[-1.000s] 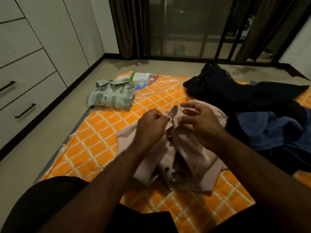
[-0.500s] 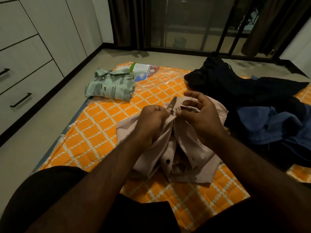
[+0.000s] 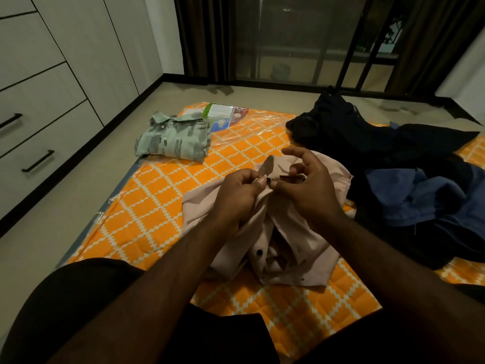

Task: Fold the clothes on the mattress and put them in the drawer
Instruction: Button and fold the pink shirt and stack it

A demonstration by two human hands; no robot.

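My left hand (image 3: 236, 197) grips the pink shirt (image 3: 291, 240) by its front edge at the collar. My right hand (image 3: 308, 191) pinches the facing edge, other fingers lifted. The shirt lies under both hands, mid-mattress (image 3: 157, 206), and a folded green shirt (image 3: 173, 140) sits at the far left corner.

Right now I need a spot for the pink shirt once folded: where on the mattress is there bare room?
Bare mattress lies left of the pink shirt, on the near side of the folded green shirt. The right side is crowded with the dark clothes pile.
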